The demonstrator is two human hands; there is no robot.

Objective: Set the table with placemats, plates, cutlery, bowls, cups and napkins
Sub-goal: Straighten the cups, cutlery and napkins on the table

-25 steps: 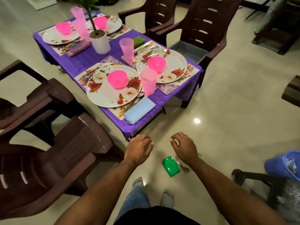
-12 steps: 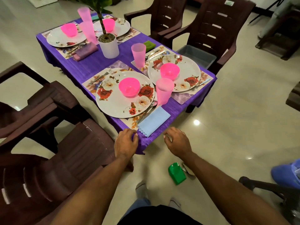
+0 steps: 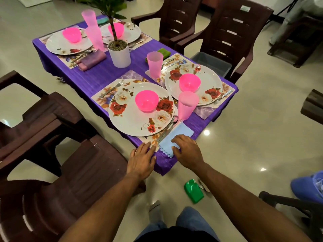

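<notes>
- At the near corner of the table point(image 3: 111, 74): left hand point(image 3: 142, 158) lying flat, fingers straight and together, pressing the edge of the floral placemat point(image 3: 104, 95) and the purple cloth.
- Just beside it: right hand point(image 3: 187, 151) resting on the near end of the light blue napkin point(image 3: 181, 132), fingers bent over the scalloped edge, thumb side toward the left hand; cannot tell whether pinching or only pressing.
- Both forearms reaching forward from the bottom of the view.
- Lying right of the nearest plate point(image 3: 132, 123), touching the cutlery there: that napkin.
- Sitting on the plate: a pink bowl point(image 3: 146, 100); standing at its right rim: a pink cup point(image 3: 187, 105).
- Filling the rest of the table: three more settings and a white plant pot point(image 3: 119, 54) in the middle.
- Standing round the table: dark brown chairs point(image 3: 232, 37).
- Lying on the glossy floor by the right forearm: a green object point(image 3: 194, 191).
</notes>
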